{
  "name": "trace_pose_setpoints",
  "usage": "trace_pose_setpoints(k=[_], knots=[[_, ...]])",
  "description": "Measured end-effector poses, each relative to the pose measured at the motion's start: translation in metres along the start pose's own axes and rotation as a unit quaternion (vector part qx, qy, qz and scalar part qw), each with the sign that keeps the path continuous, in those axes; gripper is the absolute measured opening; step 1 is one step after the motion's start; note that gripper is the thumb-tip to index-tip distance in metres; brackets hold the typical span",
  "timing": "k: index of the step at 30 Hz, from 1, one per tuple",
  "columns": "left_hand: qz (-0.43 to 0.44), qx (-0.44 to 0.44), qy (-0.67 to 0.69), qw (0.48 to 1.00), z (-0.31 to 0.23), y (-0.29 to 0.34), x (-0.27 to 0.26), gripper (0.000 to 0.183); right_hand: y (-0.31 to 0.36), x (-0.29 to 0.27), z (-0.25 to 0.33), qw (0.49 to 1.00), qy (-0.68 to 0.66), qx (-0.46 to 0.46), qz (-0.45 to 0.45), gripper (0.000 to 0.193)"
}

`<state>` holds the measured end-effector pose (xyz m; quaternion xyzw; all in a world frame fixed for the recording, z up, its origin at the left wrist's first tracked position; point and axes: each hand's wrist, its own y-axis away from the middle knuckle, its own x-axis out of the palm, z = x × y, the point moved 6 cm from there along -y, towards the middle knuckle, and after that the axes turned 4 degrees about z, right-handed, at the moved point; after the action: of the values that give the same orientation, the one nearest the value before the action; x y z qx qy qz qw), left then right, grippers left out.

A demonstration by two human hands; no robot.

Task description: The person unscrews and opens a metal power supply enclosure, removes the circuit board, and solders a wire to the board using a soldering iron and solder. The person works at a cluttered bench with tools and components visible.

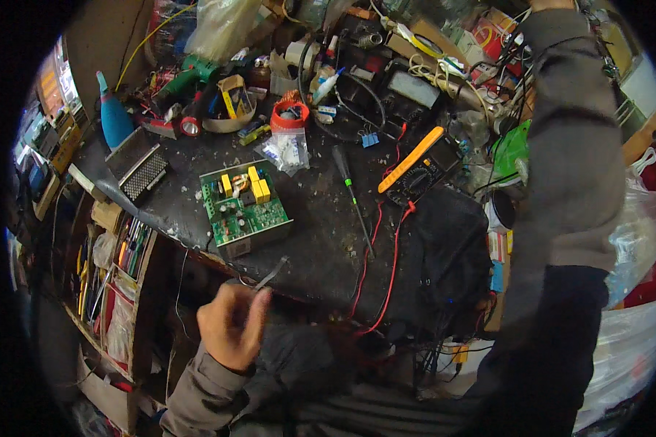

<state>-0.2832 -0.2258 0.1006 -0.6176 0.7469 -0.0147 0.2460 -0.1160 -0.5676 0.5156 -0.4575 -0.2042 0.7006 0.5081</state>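
Observation:
Near the front edge of the dark workbench, my left hand pinches a thin grey strip between thumb and fingers. Its exact kind is too small to make out. Just beyond it lies a green circuit board with yellow block components, set in a metal frame. My right arm reaches far up along the right side. Only a sliver of my right hand shows at the top edge, its fingers out of the picture.
A screwdriver and an orange-edged multimeter with red leads lie right of the board. A perforated metal cover and blue squeeze bottle are on the left. Red tape roll, cables and clutter crowd the back. Pen-filled drawers sit lower left.

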Motion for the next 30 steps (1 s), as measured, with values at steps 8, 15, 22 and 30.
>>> trace_pose_setpoints(k=[8, 15, 22, 30], knots=[[-0.139, 0.005, -0.015, 0.990, 0.020, -0.024, -0.019, 0.027, 0.112, 0.030, -0.189, 0.932, 0.147, 0.309, -0.122, 0.023], [-0.084, 0.045, -0.130, 0.987, 0.018, -0.039, -0.027, 0.047, 0.150, 0.000, -0.267, 0.895, 0.196, 0.317, -0.246, 0.026], [-0.041, 0.031, -0.172, 0.984, 0.024, -0.052, -0.023, 0.035, 0.154, -0.007, -0.347, 0.874, 0.155, 0.373, -0.271, 0.033], [-0.033, 0.035, -0.099, 0.994, 0.033, -0.055, -0.026, 0.032, 0.189, 0.015, -0.401, 0.823, -0.242, 0.376, -0.350, 0.053]])
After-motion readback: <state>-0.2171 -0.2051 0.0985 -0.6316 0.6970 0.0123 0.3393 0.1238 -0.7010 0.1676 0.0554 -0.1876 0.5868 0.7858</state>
